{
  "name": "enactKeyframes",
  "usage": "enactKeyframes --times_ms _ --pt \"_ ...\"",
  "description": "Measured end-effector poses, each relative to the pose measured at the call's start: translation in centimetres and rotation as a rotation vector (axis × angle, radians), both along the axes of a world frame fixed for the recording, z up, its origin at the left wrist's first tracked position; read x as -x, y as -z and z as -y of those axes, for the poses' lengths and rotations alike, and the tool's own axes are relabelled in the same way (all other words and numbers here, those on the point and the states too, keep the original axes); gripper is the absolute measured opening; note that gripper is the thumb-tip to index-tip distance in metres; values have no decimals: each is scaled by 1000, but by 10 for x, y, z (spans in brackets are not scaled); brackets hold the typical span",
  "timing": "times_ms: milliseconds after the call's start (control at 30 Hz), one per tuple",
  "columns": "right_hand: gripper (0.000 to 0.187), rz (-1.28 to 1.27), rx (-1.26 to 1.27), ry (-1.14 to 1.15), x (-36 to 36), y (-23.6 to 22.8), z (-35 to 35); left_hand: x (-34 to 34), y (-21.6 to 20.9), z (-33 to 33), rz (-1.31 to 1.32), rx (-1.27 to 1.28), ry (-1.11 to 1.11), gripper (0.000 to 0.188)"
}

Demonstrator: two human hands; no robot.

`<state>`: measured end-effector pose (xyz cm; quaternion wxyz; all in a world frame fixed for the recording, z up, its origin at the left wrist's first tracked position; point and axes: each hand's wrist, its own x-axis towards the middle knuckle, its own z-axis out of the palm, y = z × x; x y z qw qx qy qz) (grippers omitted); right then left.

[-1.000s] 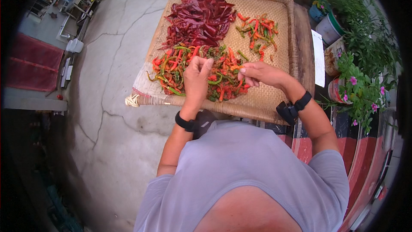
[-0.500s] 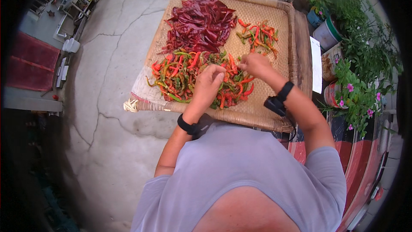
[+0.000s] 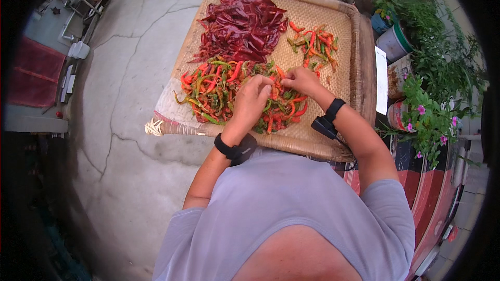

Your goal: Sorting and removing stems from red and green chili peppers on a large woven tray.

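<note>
My left hand [image 3: 252,97] is over the front pile of red and green chili peppers [image 3: 214,89], its thumb and fingers pinched together. A bit of red shows at those fingertips, apparently a chili pepper [image 3: 272,79]. Close by on the right, my right hand [image 3: 303,80] is pinched too, its fingertips pointing at the left hand. A red pepper lies right behind them, and what they grip is too small to make out. Both piles rest on a woven tray [image 3: 323,119]. Behind the front pile is a heap of glossy dark-red dried chilies [image 3: 242,26].
A smaller group of red and green peppers [image 3: 315,44] lies on the tray's right side. The tray has a thick raised rim [image 3: 357,67]. Flowering plants [image 3: 424,109] and buckets [image 3: 394,41] line the right. Cracked concrete floor [image 3: 130,99] stretches to the left.
My right hand has moved left and its fingertips are closer to the left hand's. The left hand stays nearly in place. The whole view has shifted slightly.
</note>
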<state>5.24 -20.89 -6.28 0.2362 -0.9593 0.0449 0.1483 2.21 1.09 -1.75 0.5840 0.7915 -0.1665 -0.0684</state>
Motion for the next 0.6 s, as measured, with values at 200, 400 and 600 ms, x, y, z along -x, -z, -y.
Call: enactKeyframes --times_ms 200,400,600 --pt "24 115 -75 35 8 -5 4 -4 -2 -6 -27 22 16 13" --pt "10 -3 -684 -36 27 -59 -7 -3 -12 2 611 -188 -75 23" --pt "13 -205 -892 -69 45 -101 -24 -4 -7 -5 406 -304 161 18"
